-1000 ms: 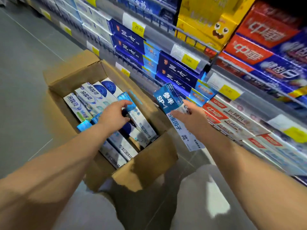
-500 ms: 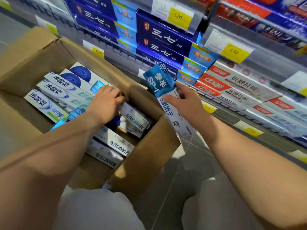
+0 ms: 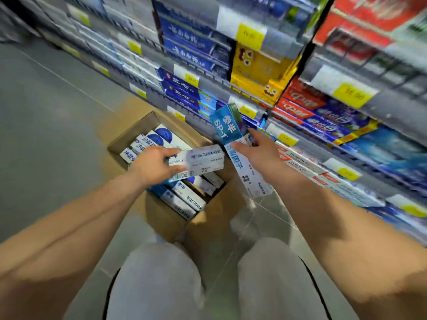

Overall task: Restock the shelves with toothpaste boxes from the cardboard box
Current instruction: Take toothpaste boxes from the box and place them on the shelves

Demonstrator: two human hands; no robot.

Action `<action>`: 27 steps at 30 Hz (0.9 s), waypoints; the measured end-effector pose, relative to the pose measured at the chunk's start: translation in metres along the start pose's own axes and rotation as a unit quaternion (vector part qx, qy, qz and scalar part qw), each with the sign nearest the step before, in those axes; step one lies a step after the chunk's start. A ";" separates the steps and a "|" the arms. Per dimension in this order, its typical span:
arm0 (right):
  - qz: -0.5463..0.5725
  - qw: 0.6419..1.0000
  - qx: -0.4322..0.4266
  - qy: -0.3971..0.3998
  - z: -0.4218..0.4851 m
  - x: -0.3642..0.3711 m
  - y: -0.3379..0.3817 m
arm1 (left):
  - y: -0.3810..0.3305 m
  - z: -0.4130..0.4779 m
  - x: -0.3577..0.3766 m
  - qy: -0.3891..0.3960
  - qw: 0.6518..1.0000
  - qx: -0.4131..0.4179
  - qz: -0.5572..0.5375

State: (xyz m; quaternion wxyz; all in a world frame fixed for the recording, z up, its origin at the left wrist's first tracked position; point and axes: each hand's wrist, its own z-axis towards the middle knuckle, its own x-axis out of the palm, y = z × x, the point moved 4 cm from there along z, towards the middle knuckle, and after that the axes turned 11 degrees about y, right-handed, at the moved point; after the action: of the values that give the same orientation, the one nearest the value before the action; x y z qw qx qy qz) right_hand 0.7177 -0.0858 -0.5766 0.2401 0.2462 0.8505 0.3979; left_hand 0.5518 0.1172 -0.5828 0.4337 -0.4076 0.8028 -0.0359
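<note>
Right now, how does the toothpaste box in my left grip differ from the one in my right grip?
The left box, in the left grip, lies nearly level over the cardboard box; the right box, in the right grip, stands steeply beside it, blue SP-1 end up. The left box is held at one end, the right box near its middle. Both are long white-and-blue toothpaste boxes.

Left hand [image 3: 154, 166], right hand [image 3: 256, 153]: toothpaste boxes [image 3: 203, 159]

One wide-angle camera on the head looks forward and steeply down. The cardboard box [image 3: 166, 218] on the floor [image 3: 46, 112] sits close below it. The shelves [image 3: 392, 112] rise near on the right.
</note>
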 end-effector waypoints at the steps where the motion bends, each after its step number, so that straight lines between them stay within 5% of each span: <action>1: 0.004 1.000 -0.001 -0.005 -0.017 -0.006 0.022 | -0.012 -0.024 -0.016 -0.002 0.998 -0.023 -0.054; 12: -0.005 0.995 -0.102 0.017 -0.251 -0.113 0.238 | -0.172 -0.255 -0.159 -0.094 0.912 -0.056 -0.395; 21: 0.012 0.977 -0.175 -0.120 -0.392 -0.180 0.246 | -0.277 -0.334 -0.167 -0.073 0.912 0.076 -0.396; 27: 0.043 0.952 -0.153 -0.260 -0.507 -0.211 0.198 | -0.340 -0.357 -0.138 0.019 0.923 0.168 -0.345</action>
State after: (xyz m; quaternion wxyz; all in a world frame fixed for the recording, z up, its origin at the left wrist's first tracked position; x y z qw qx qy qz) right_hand 0.6170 -0.3863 -0.0863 0.4707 0.3373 0.6761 0.4556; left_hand 0.5444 -0.1199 -0.1292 0.4409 -0.5799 0.6029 -0.3252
